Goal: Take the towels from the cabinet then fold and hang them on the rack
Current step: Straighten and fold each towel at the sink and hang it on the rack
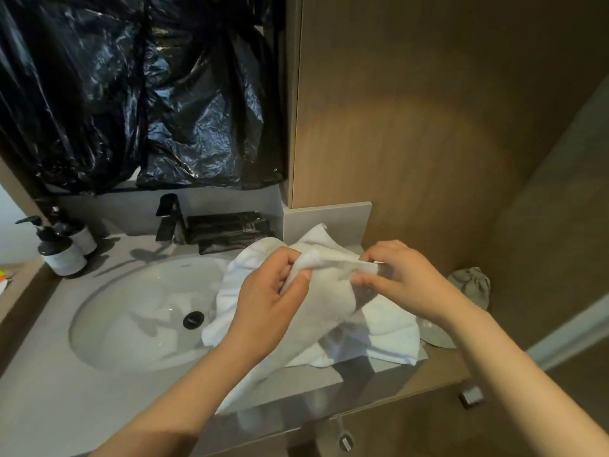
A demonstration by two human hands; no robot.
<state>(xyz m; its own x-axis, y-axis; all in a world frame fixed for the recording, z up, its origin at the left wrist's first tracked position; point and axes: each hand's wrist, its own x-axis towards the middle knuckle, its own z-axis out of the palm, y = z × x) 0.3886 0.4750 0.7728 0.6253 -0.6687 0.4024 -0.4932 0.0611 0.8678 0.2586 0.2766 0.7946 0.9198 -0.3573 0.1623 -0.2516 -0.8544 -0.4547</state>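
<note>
Left grip (273, 298) and right grip (405, 275) each pinch one white towel (329, 291) closed. The held edge runs side to side between them. The rest droops onto the bench (66, 407), right of the sink (131, 291). Neither grip is nearer.

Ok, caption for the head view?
Left hand and right hand pinch a white towel over the counter beside the sink.
</note>
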